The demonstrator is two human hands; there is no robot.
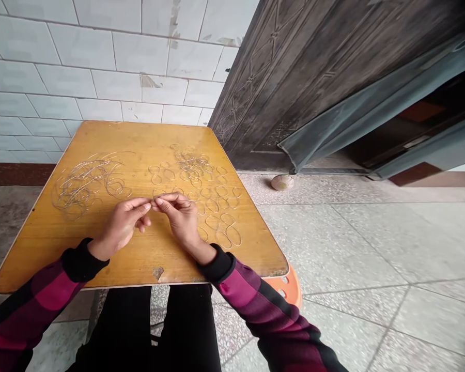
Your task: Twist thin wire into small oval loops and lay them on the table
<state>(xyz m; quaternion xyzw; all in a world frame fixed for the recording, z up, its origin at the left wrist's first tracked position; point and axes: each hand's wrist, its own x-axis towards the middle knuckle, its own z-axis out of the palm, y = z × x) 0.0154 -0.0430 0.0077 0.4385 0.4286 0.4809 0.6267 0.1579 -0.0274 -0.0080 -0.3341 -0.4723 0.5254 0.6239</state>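
Observation:
My left hand (122,225) and my right hand (180,217) meet fingertip to fingertip over the middle of a yellow wooden table (101,268). Both pinch a thin piece of wire (153,204) between thumb and fingers; its shape is too fine to make out. A tangled heap of loose wire (83,183) lies to the left of my hands. Several small wire loops (213,206) lie spread out on the right half of the table, with a denser cluster of loops (191,163) farther back.
A white tiled wall (101,57) stands behind the table and a dark carved door (313,77) to the right. An orange plastic stool (289,287) peeks out under the table's right corner. A small round object (282,182) lies on the tiled floor.

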